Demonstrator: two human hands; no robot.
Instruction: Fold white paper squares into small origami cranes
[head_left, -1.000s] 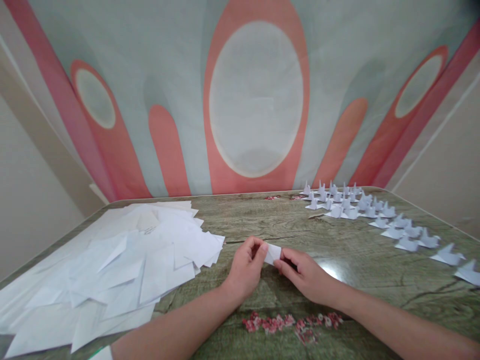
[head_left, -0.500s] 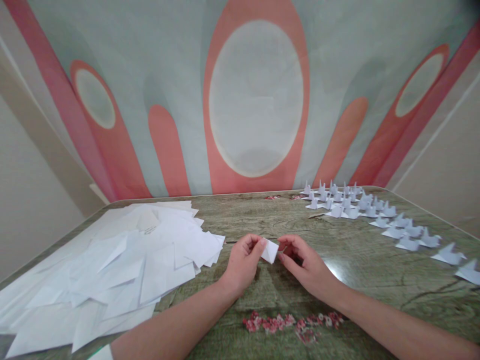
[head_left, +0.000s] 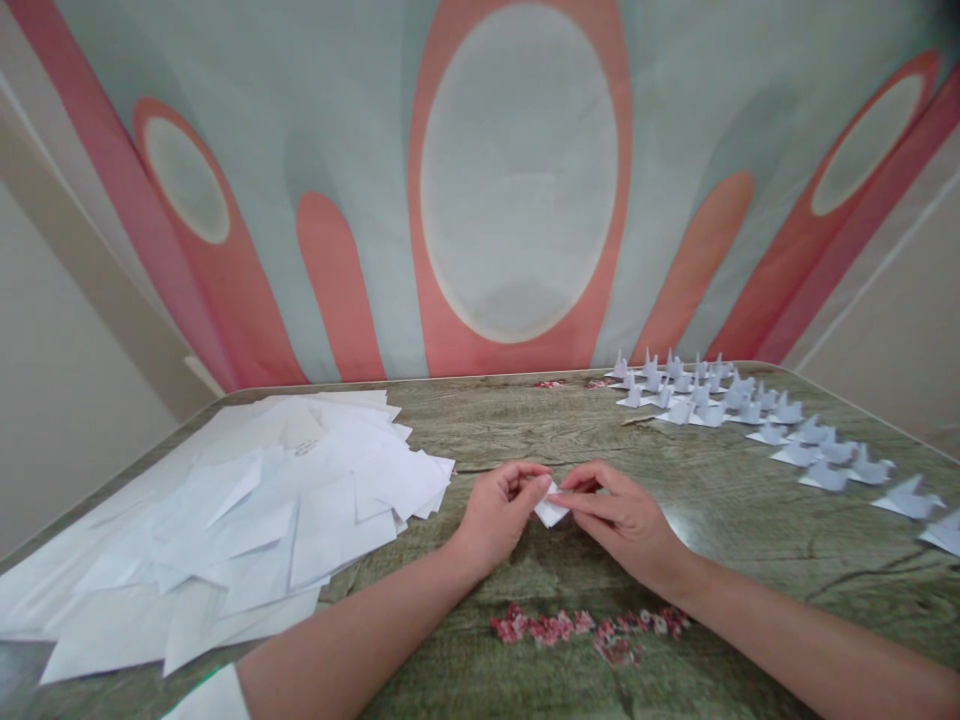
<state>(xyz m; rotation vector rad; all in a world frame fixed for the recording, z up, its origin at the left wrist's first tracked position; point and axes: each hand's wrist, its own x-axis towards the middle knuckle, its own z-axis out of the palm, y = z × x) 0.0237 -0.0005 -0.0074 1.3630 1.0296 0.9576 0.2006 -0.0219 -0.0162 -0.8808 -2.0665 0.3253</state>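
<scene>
A small folded square of white paper point(head_left: 551, 515) is held above the middle of the table, between both hands. My left hand point(head_left: 501, 510) pinches its left corner between thumb and fingers. From the other side, my right hand point(head_left: 619, 515) is closed on the paper too, its fingertips lying over the upper right part. Those fingers hide some of the folds. To the left spreads a large heap of loose white paper sheets point(head_left: 225, 520). Several folded white paper cranes point(head_left: 750, 405) stand in rows on the right.
The wood-patterned table point(head_left: 480, 430) carries a printed strip of pink flowers point(head_left: 555, 627) near its front. Behind it rises a backdrop point(head_left: 517, 180) with coral and grey-green shapes, close to the table's far edge.
My right hand has moved left and its fingers have closed onto the folded paper, which they were beside before. The whole view has tilted slightly downward.
</scene>
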